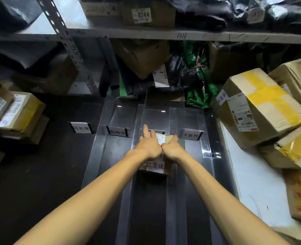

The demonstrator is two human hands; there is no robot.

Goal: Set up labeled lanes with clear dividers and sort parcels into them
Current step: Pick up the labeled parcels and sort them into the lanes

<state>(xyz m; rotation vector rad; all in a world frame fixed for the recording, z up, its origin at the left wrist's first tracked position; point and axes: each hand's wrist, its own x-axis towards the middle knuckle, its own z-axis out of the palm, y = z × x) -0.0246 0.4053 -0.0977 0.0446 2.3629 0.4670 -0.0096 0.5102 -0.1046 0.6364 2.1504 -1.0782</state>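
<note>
Since the small brown cardboard parcel [168,138] looks light and stiff, the left hand [150,145] and right hand [172,148] just press flat on top, though its sides look grippable.

Clear dividers [140,110] wall the parcel [169,138] in on its left and right. Beyond the parcel the lane [153,119] lies open up to the bags [190,76]. Right of the parcel, past the dividers, stacked boxes [261,106] crowd in; left, the next lane is bare.

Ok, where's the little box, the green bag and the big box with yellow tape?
little box [168,138]: head view, brown top beside its white sticker.
green bag [201,96]: head view, shiny green lower part.
big box with yellow tape [262,105]: head view, taped top face.
</note>
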